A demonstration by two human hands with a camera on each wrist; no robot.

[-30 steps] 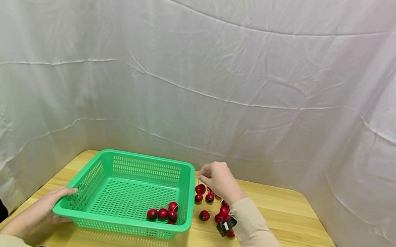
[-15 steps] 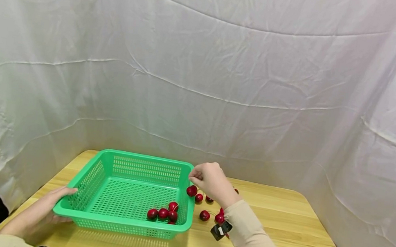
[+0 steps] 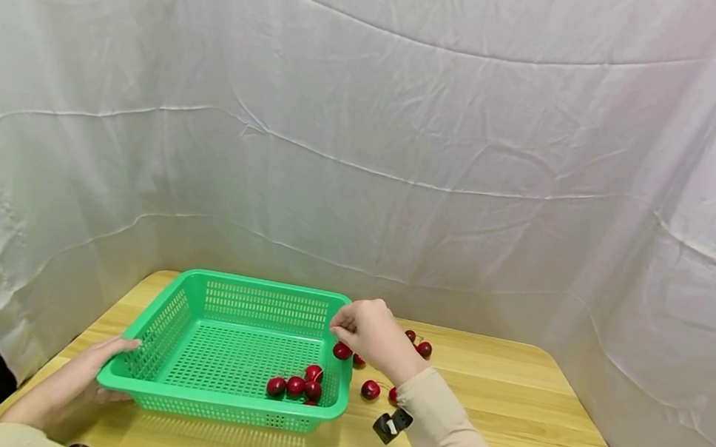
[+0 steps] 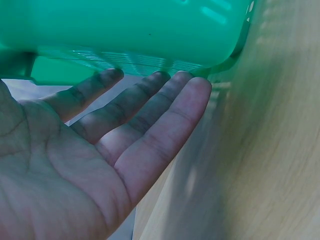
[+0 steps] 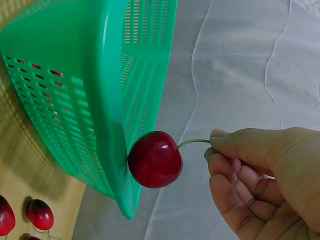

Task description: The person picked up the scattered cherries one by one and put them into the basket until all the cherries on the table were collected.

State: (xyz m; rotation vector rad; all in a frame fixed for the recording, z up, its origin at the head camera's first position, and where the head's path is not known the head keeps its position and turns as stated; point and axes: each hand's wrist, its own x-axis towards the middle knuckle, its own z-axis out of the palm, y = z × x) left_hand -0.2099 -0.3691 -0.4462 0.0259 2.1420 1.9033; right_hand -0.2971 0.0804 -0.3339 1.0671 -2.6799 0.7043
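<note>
A green plastic basket (image 3: 229, 401) with slotted walls stands on the table, several red cherries (image 3: 295, 386) lying in its near right corner. My left hand (image 3: 74, 375) holds the basket's left near corner, thumb over the rim. In the left wrist view its fingertips (image 4: 192, 92) touch the outer wall below the rim; the thumb is hidden there. My right hand (image 3: 374, 334) pinches a cherry (image 5: 156, 160) by its green stem between thumb and index finger. That cherry hangs at the basket's right rim, apparently against it in the right wrist view.
More loose cherries (image 3: 424, 349) lie on the wooden table (image 3: 508, 421) right of the basket, some covered by my right hand and wrist. A small black device is strapped to the right wrist. White cloth (image 3: 368, 143) hangs around the table's back and sides.
My right hand has lifted a cherry by its stem and moved left with it to the basket's right rim. The left hand and basket have stayed in place.
</note>
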